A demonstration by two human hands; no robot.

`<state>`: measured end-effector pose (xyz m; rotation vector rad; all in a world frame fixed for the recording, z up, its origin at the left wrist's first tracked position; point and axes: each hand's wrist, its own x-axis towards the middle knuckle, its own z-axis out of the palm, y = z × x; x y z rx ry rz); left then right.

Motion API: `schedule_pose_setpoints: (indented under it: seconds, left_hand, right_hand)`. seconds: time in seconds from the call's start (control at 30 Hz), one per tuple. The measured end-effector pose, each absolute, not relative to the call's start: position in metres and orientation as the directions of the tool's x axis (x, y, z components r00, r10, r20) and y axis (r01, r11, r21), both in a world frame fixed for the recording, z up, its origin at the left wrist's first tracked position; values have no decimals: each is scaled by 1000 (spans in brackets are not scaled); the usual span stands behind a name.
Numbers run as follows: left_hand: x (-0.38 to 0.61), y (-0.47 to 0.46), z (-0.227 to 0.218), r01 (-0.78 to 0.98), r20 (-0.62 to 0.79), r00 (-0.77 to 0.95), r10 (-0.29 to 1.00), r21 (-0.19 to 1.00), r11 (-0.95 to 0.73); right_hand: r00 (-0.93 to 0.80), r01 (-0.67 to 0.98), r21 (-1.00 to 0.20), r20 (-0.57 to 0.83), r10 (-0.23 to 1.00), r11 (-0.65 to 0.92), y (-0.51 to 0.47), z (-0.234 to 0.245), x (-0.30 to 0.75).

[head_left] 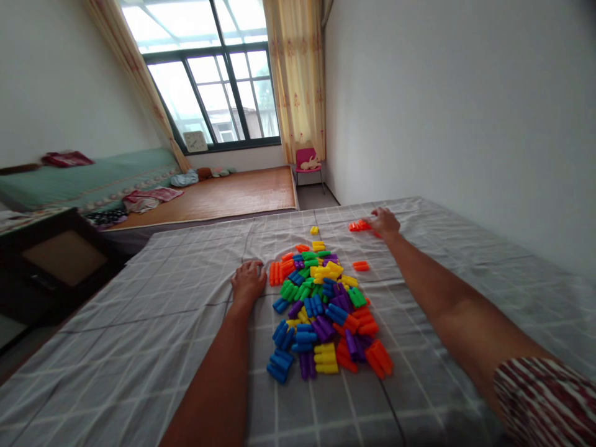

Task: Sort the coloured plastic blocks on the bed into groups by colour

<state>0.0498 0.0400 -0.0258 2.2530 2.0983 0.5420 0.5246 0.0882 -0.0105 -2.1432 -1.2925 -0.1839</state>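
A heap of plastic building blocks (pixel 321 288), shaped like joined tubes in blue, green, yellow, purple and orange, lies on a grey checked cloth (pixel 186 323). Beside the heap's left edge my left hand (pixel 249 282) rests on the cloth, fingers apart and loosely bent, holding nothing. Farther off to the right, my right hand (pixel 385 222) has its fingers bent down on an orange block (pixel 377 234), partly hidden by them. It is right next to a small group of orange blocks (pixel 358 226). A single orange block (pixel 360 266) lies between that group and the heap.
Two yellow blocks, one (pixel 315 230) farther out and one (pixel 318 246) nearer, lie beyond the heap. A white wall (pixel 456 112) runs along the right. Past the cloth's far edge are a low bed (pixel 233 192) and a pink chair (pixel 307 161); a dark cabinet (pixel 51 267) stands left.
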Motion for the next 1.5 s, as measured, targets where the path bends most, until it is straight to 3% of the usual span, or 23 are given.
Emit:
schedule_pose_setpoints:
  seconds: [0.07, 0.23, 0.37, 0.6, 0.9, 1.07, 1.17, 1.27, 1.37, 1.5]
  left_hand:
    - [50, 41, -26, 965, 243, 40, 969, 241, -100]
    - [49, 43, -26, 968, 248, 41, 968, 231, -100]
    - [49, 42, -25, 965, 245, 41, 969, 241, -102]
    - [49, 43, -27, 966, 247, 35, 968, 239, -96]
    - [48, 42, -29, 967, 253, 42, 966, 234, -104]
    - [49, 42, -30, 966, 258, 34, 966, 239, -98]
    - [51, 41, -29, 964, 254, 30, 967, 248, -95]
    - [52, 40, -29, 962, 244, 29, 969, 258, -94]
    - [52, 40, -29, 960, 246, 24, 969, 265, -91]
    - [52, 40, -31, 955, 262, 21, 965, 281, -97]
  right_hand:
    - [525, 828, -447, 405, 749, -339, 83, -4, 537]
    - [478, 840, -378, 178, 860, -389, 64, -14, 561]
    - [473, 820, -433, 143, 869, -375, 58, -29, 572]
    - [543, 786, -523, 326, 774, -331, 82, -17, 580]
    - [485, 820, -464, 254, 837, -334, 95, -24, 566]
    - [493, 829, -479, 381, 782, -289, 83, -1, 558]
    - [349, 871, -475, 420, 837, -125, 76, 14, 520]
    - [41, 870, -471, 363, 931, 146, 69, 23, 459]
    - [-270, 841, -393, 289, 918, 371, 69, 24, 395]
    - [-342, 892, -251, 172, 924, 377, 85, 18, 328]
